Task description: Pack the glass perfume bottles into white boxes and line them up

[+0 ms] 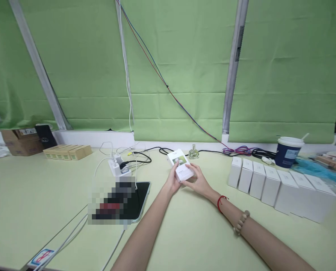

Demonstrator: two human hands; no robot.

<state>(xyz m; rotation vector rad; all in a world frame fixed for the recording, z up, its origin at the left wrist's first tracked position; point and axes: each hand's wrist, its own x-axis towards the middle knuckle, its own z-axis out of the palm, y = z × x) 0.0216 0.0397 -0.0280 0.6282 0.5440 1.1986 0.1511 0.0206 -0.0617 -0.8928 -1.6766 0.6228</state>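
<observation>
A small white box [185,174] with a green picture on its face is held tilted above the table in the middle of the head view. My left hand [173,181] grips its left side, with the thumb lying on the front. From the right, my right hand [199,182] holds the lower edge and right side, fingers bent around it. A red string and a beaded bracelet circle my right wrist and forearm. Just behind the box stands a small glass bottle [193,153].
A row of several white boxes [269,184] stands at right, near a lidded blue cup [286,153] and blue plastic [317,169]. At left lie a tablet [141,195], a power strip [116,165], cables, yellowish boxes [69,152] and a cardboard carton [24,142].
</observation>
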